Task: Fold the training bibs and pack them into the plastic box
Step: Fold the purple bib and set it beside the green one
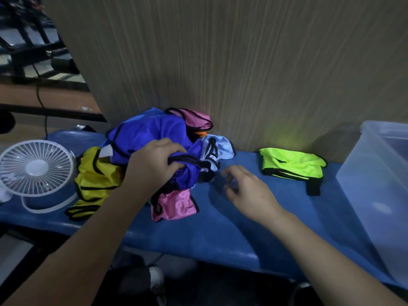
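A heap of crumpled training bibs lies on the blue bench (220,230): a purple bib (150,133) on top, a yellow one (95,180) at the left, pink ones (174,204) at the front and back, a light blue one (223,146) at the right. My left hand (152,164) is shut on a bunch of the purple bib's fabric. My right hand (245,188) hovers just right of the heap, fingers loosely curled and holding nothing. A folded neon green bib (291,166) lies apart, further right. The clear plastic box (375,186) stands at the bench's right end.
A small white desk fan (35,171) stands at the bench's left end, next to the yellow bib. A wood-grain wall panel (242,62) rises directly behind the bench. Dark furniture and cables fill the far left background; a shoe (156,277) shows below the bench.
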